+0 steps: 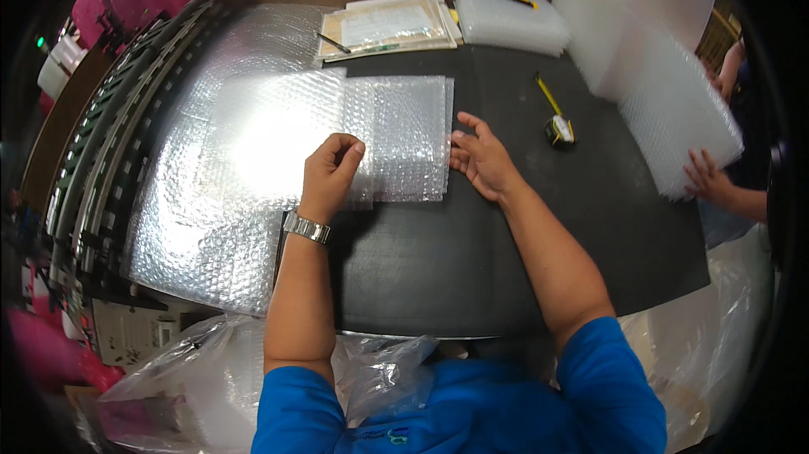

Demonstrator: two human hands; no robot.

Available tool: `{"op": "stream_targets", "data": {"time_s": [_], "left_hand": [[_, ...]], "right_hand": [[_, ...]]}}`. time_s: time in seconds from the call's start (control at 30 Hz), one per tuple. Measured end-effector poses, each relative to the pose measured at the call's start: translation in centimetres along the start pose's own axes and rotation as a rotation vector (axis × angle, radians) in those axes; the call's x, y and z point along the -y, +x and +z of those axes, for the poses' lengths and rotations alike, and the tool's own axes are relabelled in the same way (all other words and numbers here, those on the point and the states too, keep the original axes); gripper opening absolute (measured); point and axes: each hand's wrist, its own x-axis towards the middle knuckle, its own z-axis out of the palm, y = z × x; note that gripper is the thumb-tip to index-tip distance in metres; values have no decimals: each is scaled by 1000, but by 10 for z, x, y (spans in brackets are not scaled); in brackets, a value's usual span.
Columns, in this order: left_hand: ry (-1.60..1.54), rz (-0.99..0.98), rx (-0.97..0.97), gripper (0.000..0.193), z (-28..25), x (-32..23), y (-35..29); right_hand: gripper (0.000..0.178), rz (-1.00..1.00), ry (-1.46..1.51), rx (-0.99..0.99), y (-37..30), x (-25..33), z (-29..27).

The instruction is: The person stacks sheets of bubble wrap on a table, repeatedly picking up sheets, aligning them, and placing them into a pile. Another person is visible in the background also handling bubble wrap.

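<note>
Over several stacked clear bubble wrap sheets point(400, 138), my left hand point(331, 172) is closed, its thumb pressed against the curled index finger. What it pinches, if anything, I cannot make out. My right hand point(484, 159) is open, palm turned inward and fingers spread, at the right edge of the stack; whether the fingertips touch it I cannot tell. The sheets lie partly on the black table mat point(421, 277) and partly on a wider bubble wrap web point(194, 243) to the left. Strong glare hides part of their surface.
A yellow tape measure point(559, 130) lies partly pulled out on the right. Papers point(386, 26) with a pen and a bubble wrap stack point(510, 23) with a cutter stand at the back. Rollers point(109, 134) line the left. At right, another person's hands point(712, 180) hold bubble wrap sheets point(674, 109).
</note>
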Motion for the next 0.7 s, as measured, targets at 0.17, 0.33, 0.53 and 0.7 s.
{"op": "stream_targets", "data": {"time_s": [0.17,0.33,0.53,0.7], "left_hand": [[38,115,-20,15,1,-8,-2],[305,491,-329,14,-18,-25,9],[1062,-372,-496,82,-141,17,44],[1112,-530,51,87,-154,25,43]], "right_hand": [[66,36,-33,-89,2,3,6],[51,247,-106,-61,17,16,5],[57,260,-151,-70,34,19,36],[65,221,-56,-28,55,-5,61]]}}
